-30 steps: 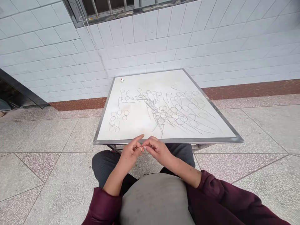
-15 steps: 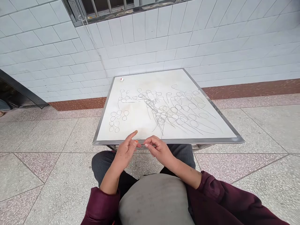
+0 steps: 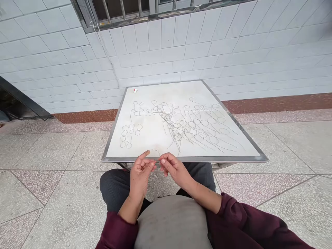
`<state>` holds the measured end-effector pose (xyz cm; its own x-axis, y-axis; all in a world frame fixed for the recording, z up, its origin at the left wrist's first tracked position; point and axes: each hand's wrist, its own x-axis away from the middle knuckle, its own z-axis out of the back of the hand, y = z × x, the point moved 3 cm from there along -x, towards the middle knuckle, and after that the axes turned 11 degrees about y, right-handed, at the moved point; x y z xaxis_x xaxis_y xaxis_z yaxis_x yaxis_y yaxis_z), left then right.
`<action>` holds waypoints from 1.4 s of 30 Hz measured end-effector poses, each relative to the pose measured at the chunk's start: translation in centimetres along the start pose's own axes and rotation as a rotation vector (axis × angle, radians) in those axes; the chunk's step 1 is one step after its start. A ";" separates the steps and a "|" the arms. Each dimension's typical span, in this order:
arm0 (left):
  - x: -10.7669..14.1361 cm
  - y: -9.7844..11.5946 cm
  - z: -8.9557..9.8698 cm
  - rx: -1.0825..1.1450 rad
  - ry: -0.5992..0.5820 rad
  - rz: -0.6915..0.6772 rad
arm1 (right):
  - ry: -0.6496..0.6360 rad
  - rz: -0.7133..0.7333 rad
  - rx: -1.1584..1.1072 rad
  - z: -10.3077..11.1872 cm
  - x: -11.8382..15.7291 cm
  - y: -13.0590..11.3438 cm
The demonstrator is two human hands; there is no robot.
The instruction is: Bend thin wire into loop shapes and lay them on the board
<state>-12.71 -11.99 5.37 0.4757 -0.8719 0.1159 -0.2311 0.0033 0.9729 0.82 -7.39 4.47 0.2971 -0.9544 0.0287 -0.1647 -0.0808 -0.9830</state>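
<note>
A thin dark wire [image 3: 155,150] curves up in an arc between my two hands, just over the near edge of the table. My left hand [image 3: 140,173] pinches it between finger and thumb. The fingertips of my right hand [image 3: 175,169] close on the same wire, very near the left fingertips. On the white tabletop [image 3: 153,135] lie many looped wires [image 3: 192,129] with long tails, tangled together at the middle and right. Figure-eight wire pieces [image 3: 127,135] sit in a small group at the left.
A small white and red object [image 3: 135,91] rests at the table's far left corner. The metal table rim [image 3: 233,159] runs close to my knees. Behind the table stands a white tiled wall [image 3: 173,57] with a barred window [image 3: 140,8].
My left fingers have come together on the wire, where the index finger and thumb were apart before. An arc of wire now shows above the hands. The view has shifted slightly.
</note>
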 end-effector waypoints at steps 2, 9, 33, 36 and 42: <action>0.1 0.3 0.2 -0.048 0.001 -0.014 | 0.029 -0.005 -0.020 0.3 -0.2 -0.1; 0.4 0.6 0.0 -0.146 -0.069 -0.033 | 0.050 -0.069 -0.080 0.9 -1.0 0.1; 0.8 0.4 0.0 -0.464 -0.104 -0.203 | 0.050 -0.055 -0.137 0.0 -0.8 1.2; 0.9 0.5 -0.1 -0.471 -0.114 -0.211 | 0.059 -0.050 -0.114 0.1 -0.8 1.5; 1.1 0.5 0.0 -0.473 -0.120 -0.207 | 0.051 -0.063 -0.082 -0.2 -0.7 1.8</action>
<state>-12.29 -12.94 5.99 0.3643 -0.9274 -0.0850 0.2785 0.0214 0.9602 0.13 -6.96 2.76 0.2611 -0.9600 0.1009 -0.2242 -0.1620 -0.9610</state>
